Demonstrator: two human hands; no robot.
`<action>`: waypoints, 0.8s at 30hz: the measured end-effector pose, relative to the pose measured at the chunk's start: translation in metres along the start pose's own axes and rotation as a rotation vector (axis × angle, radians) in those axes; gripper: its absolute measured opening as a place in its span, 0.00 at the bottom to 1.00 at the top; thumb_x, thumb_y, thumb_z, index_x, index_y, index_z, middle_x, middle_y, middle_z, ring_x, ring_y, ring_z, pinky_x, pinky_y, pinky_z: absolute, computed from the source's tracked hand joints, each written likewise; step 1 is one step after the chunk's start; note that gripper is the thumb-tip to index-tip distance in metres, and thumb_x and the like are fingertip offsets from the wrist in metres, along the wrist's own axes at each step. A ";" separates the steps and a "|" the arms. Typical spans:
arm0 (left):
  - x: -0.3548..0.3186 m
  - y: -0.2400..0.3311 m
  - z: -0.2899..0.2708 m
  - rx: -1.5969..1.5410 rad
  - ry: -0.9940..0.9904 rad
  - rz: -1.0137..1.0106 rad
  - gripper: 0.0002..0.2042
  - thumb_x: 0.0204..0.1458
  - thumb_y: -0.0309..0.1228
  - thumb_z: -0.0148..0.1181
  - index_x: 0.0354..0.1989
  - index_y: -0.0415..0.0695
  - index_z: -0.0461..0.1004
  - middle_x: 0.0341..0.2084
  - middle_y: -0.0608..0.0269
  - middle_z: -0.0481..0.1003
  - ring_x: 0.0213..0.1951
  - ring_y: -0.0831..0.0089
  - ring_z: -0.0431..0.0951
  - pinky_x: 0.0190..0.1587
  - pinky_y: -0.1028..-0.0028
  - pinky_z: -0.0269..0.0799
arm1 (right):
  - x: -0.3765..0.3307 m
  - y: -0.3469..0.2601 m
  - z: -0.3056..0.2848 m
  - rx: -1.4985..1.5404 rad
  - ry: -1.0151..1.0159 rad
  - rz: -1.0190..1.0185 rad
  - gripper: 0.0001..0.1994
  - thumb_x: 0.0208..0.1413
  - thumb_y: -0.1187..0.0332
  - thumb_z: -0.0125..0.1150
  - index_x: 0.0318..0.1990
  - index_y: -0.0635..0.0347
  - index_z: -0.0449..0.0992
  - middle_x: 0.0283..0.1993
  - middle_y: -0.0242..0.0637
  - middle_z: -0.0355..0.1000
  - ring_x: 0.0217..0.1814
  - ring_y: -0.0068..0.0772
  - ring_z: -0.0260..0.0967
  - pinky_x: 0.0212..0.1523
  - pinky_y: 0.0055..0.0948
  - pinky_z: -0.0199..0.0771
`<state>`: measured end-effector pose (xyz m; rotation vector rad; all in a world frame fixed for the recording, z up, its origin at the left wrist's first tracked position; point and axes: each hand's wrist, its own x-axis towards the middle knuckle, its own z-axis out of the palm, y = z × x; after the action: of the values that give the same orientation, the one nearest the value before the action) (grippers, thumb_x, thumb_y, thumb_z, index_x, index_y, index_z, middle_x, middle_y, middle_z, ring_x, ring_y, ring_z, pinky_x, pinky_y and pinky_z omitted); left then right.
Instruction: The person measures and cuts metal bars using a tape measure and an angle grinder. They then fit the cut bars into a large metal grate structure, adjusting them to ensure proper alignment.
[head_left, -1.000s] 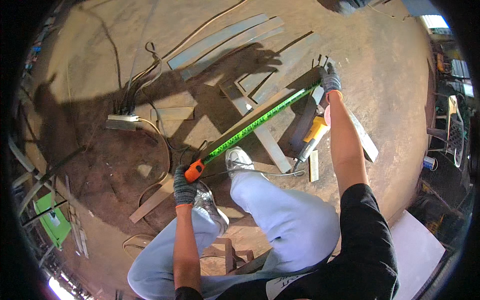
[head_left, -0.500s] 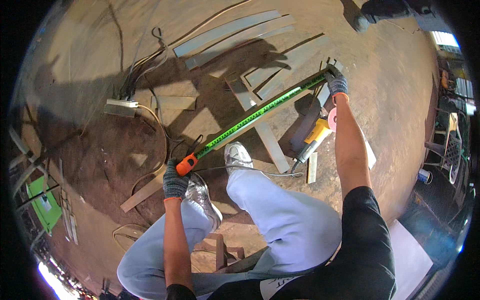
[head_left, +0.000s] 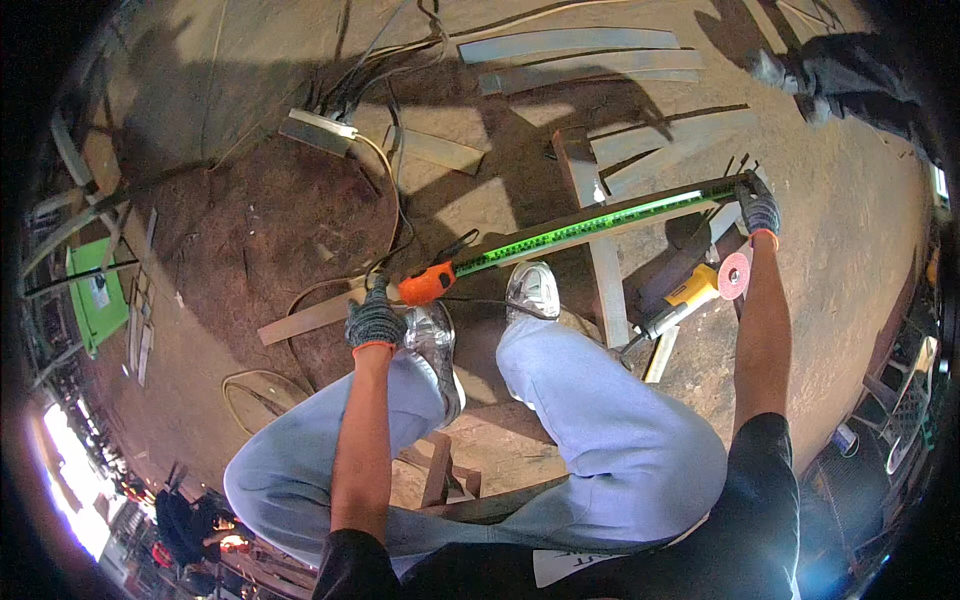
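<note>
An orange tape measure (head_left: 427, 284) has its bright green blade (head_left: 590, 227) drawn out to the right along a long flat metal bar (head_left: 660, 222). My left hand (head_left: 375, 320), in a grey knit glove with an orange cuff, is closed at the left end of the case, its grip partly hidden. At the far right end, my right hand (head_left: 761, 212), gloved alike, is closed around the blade's tip and the bar's end. Just below that end lies an angle grinder (head_left: 690, 290) with a yellow body and a pink disc (head_left: 734, 276).
Flat metal strips (head_left: 570, 45) lie on the floor ahead; another piece (head_left: 607, 290) crosses beneath the bar. A power strip (head_left: 322, 128) with tangled cables is at the left. A green panel (head_left: 97, 290) lies far left. Another person's legs (head_left: 850, 75) show at upper right.
The view has shifted, so the scene sits further right and the tape looks closer to level. The blade stays stretched between my hands. My left hand appears lower on the case's end.
</note>
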<state>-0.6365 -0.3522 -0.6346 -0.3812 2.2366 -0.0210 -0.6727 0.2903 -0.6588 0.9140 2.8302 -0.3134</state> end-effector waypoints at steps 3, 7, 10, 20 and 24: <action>0.015 -0.020 0.010 0.038 -0.123 -0.004 0.37 0.42 0.40 0.61 0.64 0.54 0.53 0.58 0.51 0.62 0.61 0.53 0.59 0.63 0.60 0.51 | 0.007 0.017 0.010 0.146 -0.016 -0.001 0.24 0.50 0.54 0.58 0.55 0.47 0.69 0.51 0.45 0.70 0.54 0.44 0.67 0.53 0.35 0.66; 0.037 -0.032 0.056 -0.093 0.397 0.493 0.39 0.35 0.39 0.67 0.60 0.50 0.58 0.54 0.54 0.67 0.60 0.53 0.60 0.63 0.59 0.50 | 0.014 0.019 0.029 0.096 0.102 -0.086 0.22 0.52 0.52 0.54 0.53 0.48 0.71 0.49 0.45 0.71 0.53 0.47 0.68 0.50 0.36 0.67; 0.024 -0.008 0.030 -0.355 0.361 0.665 0.33 0.33 0.32 0.67 0.55 0.52 0.65 0.50 0.58 0.70 0.55 0.53 0.65 0.60 0.59 0.55 | 0.014 0.021 0.044 0.308 0.049 0.005 0.31 0.53 0.50 0.52 0.61 0.57 0.59 0.53 0.48 0.69 0.55 0.49 0.66 0.53 0.37 0.64; 0.026 0.004 0.031 -0.434 0.381 0.721 0.24 0.37 0.27 0.63 0.48 0.54 0.72 0.46 0.60 0.73 0.49 0.55 0.69 0.53 0.62 0.63 | 0.053 0.104 0.059 0.303 0.074 -0.056 0.24 0.51 0.53 0.59 0.54 0.53 0.71 0.35 0.31 0.73 0.22 0.18 0.60 0.18 0.24 0.62; 0.024 0.004 0.029 -0.409 0.390 0.712 0.22 0.38 0.28 0.62 0.47 0.53 0.72 0.45 0.59 0.73 0.48 0.56 0.71 0.52 0.63 0.64 | 0.051 0.109 0.064 0.098 0.185 -0.242 0.24 0.52 0.51 0.56 0.54 0.53 0.71 0.34 0.38 0.73 0.23 0.26 0.65 0.22 0.28 0.67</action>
<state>-0.6298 -0.3515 -0.6722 0.2501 2.6399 0.8053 -0.6438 0.3898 -0.7479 0.6461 3.1285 -0.4201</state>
